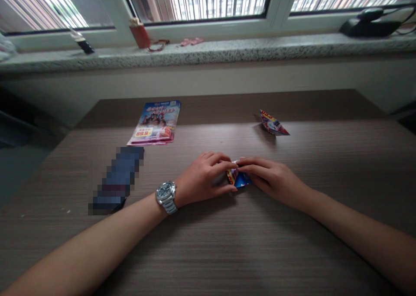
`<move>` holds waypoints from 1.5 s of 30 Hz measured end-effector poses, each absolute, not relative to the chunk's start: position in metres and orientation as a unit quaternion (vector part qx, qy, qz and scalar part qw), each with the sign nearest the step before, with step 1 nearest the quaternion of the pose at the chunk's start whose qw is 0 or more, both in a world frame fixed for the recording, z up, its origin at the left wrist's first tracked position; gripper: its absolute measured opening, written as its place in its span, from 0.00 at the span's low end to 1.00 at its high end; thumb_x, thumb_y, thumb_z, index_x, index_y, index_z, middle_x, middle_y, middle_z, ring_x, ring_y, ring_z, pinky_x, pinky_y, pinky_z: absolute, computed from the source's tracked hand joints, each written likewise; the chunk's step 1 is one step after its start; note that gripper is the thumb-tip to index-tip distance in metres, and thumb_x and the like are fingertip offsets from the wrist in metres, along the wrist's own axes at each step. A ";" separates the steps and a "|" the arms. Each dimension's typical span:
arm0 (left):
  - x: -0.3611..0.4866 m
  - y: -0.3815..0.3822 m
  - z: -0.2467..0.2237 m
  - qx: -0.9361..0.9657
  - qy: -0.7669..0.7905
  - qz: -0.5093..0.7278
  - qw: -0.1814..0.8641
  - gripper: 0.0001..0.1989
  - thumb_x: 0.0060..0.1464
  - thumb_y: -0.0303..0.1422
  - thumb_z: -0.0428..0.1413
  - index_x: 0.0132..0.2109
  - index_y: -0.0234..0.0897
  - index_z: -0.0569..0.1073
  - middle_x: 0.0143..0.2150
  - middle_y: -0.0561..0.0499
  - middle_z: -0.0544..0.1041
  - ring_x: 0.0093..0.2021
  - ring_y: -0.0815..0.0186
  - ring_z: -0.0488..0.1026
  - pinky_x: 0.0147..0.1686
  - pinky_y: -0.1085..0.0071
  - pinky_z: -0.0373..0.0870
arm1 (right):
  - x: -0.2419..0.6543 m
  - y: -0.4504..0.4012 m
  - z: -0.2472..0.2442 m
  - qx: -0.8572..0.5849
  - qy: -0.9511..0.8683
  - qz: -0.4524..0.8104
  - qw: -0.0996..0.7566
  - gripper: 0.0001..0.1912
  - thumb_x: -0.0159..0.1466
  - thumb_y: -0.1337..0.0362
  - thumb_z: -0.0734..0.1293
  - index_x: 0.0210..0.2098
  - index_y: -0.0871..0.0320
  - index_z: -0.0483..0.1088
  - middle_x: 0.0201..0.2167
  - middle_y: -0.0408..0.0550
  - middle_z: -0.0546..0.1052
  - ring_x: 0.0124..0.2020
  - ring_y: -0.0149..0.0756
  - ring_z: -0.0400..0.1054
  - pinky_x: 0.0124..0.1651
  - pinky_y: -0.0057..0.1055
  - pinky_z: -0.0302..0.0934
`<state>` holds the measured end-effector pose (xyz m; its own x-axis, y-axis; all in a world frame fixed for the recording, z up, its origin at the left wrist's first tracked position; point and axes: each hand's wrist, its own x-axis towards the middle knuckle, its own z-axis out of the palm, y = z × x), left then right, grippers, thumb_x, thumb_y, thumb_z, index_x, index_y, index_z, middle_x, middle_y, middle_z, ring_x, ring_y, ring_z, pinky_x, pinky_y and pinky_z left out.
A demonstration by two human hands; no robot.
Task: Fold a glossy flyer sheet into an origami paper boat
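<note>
A small folded piece of colourful printed paper lies on the table between my hands, blue on its right part and red and yellow on its left. My left hand, with a silver watch on its wrist, grips the paper's left side between thumb and fingers. From the right, the fingertips of my right hand press on its upper right part. The fingers cover much of the paper, so its full shape is hidden. Farther back stands a folded paper boat in similar print, apart from both hands.
A stack of printed flyers lies at the back left of the wooden table. In front of it is a dark pixelated flat object. The stone windowsill bears a red container and a black device with cables.
</note>
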<state>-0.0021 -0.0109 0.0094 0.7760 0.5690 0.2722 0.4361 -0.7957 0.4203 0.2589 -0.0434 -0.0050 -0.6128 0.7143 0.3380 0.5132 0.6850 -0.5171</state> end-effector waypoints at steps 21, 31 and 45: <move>-0.002 -0.011 0.009 0.926 0.276 0.186 0.178 0.22 0.59 0.44 0.63 0.57 0.43 0.74 0.59 0.44 0.71 0.56 0.55 0.70 0.59 0.56 0.67 | 0.258 -0.041 -0.007 -0.356 -0.867 0.207 0.281 0.15 0.70 0.65 0.66 0.55 0.49 0.72 0.57 0.53 0.74 0.58 0.43 0.71 0.58 0.43 0.69; 0.000 -0.008 0.009 0.923 0.267 0.191 0.200 0.18 0.60 0.44 0.62 0.53 0.41 0.73 0.59 0.46 0.74 0.57 0.57 0.72 0.58 0.59 0.66 | 0.256 -0.038 -0.005 -0.327 -0.878 0.196 0.290 0.12 0.70 0.67 0.67 0.52 0.52 0.73 0.52 0.51 0.77 0.54 0.41 0.69 0.57 0.41 0.66; 0.000 -0.008 0.008 0.921 0.258 0.196 0.217 0.16 0.60 0.41 0.63 0.51 0.39 0.72 0.58 0.46 0.74 0.56 0.58 0.72 0.56 0.62 0.68 | 0.255 -0.039 -0.001 -0.335 -0.833 0.329 0.291 0.10 0.70 0.62 0.67 0.50 0.51 0.76 0.47 0.50 0.73 0.50 0.38 0.69 0.54 0.35 0.65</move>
<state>-0.0003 -0.0078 0.0082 0.7902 0.5601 0.2488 0.3902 -0.7728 0.5006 0.2551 -0.0385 -0.0008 -0.6054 0.7506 0.2646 0.3673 0.5584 -0.7438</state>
